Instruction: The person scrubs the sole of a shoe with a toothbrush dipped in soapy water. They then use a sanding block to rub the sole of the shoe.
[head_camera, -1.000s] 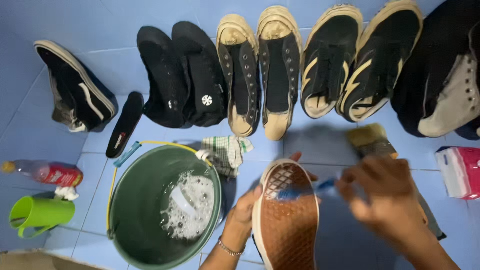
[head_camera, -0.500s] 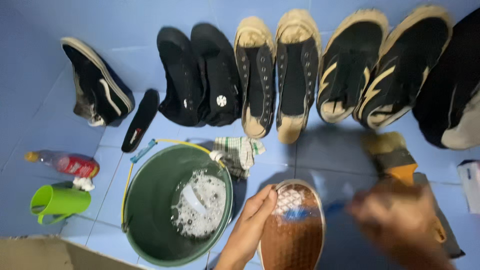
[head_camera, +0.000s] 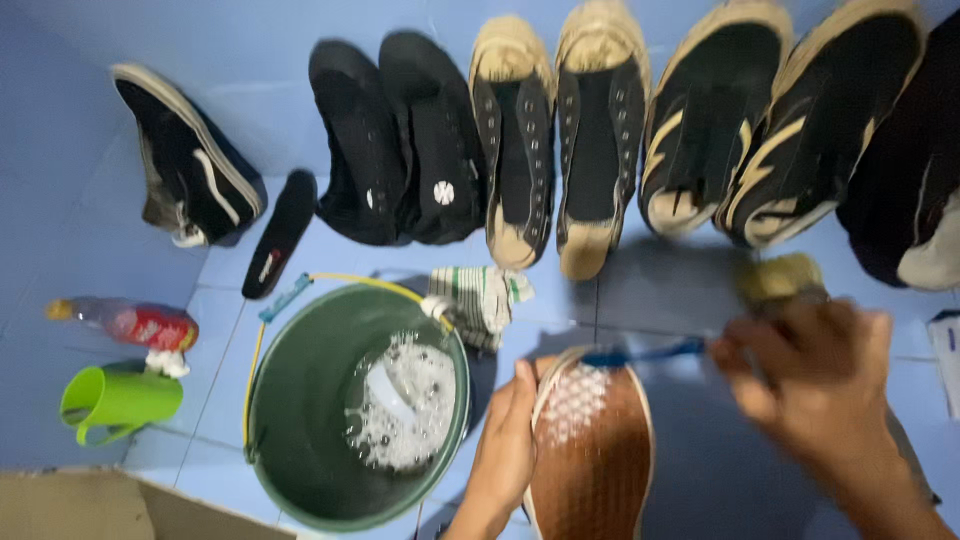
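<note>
A row of dark shoes (head_camera: 600, 130) is lying across the top of the frame on the blue tiled floor (head_camera: 60, 200). A green bucket (head_camera: 300, 420) holding soapy water is sitting at lower centre-left. Just right of it, an upturned shoe with a brown sole (head_camera: 595, 470) is showing foam near its toe. The left hand (head_camera: 505, 450) is clasping that shoe's edge. The blurred right hand (head_camera: 810, 385) is closing around a blue toothbrush (head_camera: 640, 353), its head touching the sole.

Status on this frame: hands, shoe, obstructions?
Left hand steadies upturned brown-soled shoe. Right hand holds blue toothbrush on soapy sole. Green bucket beside; nothing blocking.
</note>
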